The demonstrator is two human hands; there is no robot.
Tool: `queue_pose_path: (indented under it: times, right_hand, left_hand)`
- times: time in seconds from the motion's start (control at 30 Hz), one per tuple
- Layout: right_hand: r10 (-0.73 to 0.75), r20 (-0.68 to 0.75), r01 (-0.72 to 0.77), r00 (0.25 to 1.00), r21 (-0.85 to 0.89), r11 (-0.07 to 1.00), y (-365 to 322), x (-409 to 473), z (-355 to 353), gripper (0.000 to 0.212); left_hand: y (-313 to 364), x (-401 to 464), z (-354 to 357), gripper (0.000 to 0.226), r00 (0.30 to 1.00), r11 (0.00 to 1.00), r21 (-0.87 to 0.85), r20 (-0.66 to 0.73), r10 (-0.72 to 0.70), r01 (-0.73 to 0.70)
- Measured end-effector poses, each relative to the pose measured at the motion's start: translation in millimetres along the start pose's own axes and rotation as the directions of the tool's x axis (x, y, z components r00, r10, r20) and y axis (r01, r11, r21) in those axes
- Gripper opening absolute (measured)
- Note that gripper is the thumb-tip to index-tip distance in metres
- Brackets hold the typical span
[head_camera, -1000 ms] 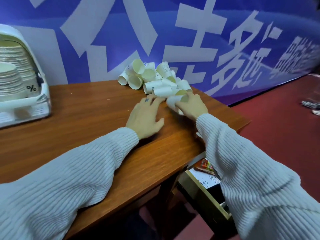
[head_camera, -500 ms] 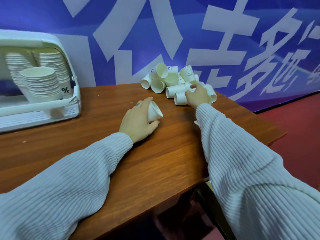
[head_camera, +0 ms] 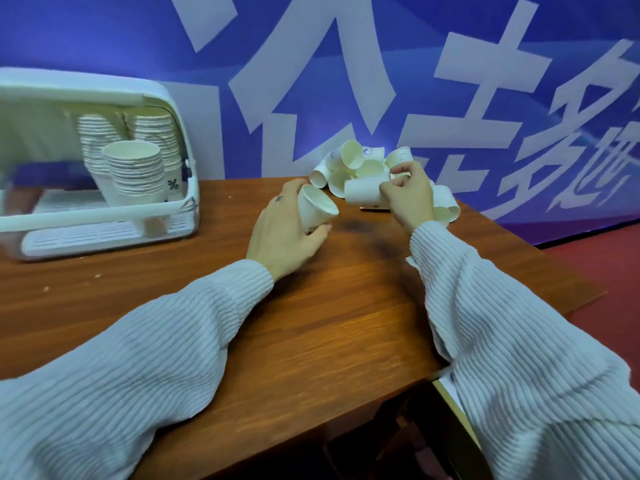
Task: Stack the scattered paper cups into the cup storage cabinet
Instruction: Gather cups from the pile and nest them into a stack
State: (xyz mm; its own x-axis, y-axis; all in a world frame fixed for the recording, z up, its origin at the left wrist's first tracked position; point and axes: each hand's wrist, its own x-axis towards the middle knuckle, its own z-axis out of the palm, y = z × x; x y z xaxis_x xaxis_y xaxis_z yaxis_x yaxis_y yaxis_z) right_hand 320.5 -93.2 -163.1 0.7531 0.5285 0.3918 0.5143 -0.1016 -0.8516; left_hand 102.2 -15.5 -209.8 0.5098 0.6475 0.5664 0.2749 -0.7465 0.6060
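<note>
Head view, at centre: left hand (head_camera: 284,230) gripping one paper cup (head_camera: 316,210), fingers curling round its wall, mouth tilting toward 2 o'clock, base resting near the wooden table (head_camera: 311,341). At 1 o'clock from it: right hand (head_camera: 410,195) pinching a second cup (head_camera: 363,192) lying on its side, fingertips curling over its rim. Just behind, at 12 o'clock: cup pile (head_camera: 356,164) lying against the blue banner (head_camera: 450,81). At 9 o'clock: cup storage cabinet (head_camera: 104,202) standing open, holding nested cup stacks (head_camera: 135,174).
</note>
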Motion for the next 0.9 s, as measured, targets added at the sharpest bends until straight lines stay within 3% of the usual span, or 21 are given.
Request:
queue_pose_path:
  times: [0.1, 0.27, 0.5, 0.63, 0.8, 0.9]
  right_hand:
    - [-0.099, 0.113, 0.086, 0.989, 0.117, 0.989, -37, -16, 27, 0.038]
    - [-0.264, 0.218, 0.223, 0.940, 0.194, 0.955, -96, -41, 98, 0.033]
    - [-0.452, 0.155, 0.398, 0.878, 0.286, 0.872, -162, -70, 185, 0.015]
    - [-0.554, 0.209, 0.535, 0.806, 0.145, 0.833, -186, -78, 217, 0.022]
    - [-0.603, 0.449, 0.703, 0.660, -0.087, 0.706, -198, -78, 235, 0.031]
    - [-0.547, 0.588, 0.740, 0.596, -0.136, 0.659, -196, -77, 242, 0.034]
  left_hand:
    - [-3, 1, -32, 0.066, 0.990, 0.999, -0.048, -0.135, -0.029, 0.023]
    - [-27, -2, -93, 0.066, 0.942, 0.993, -0.086, -0.321, -0.099, 0.075]
    - [-63, -22, -175, 0.066, 0.845, 0.984, -0.033, -0.508, -0.168, 0.176]
    - [-80, -30, -209, 0.068, 0.791, 0.963, -0.036, -0.563, -0.240, 0.267]
    - [-95, -32, -230, 0.067, 0.738, 0.951, -0.066, -0.615, -0.279, 0.303]
    - [-101, -30, -234, 0.071, 0.739, 0.949, -0.080, -0.609, -0.290, 0.306]
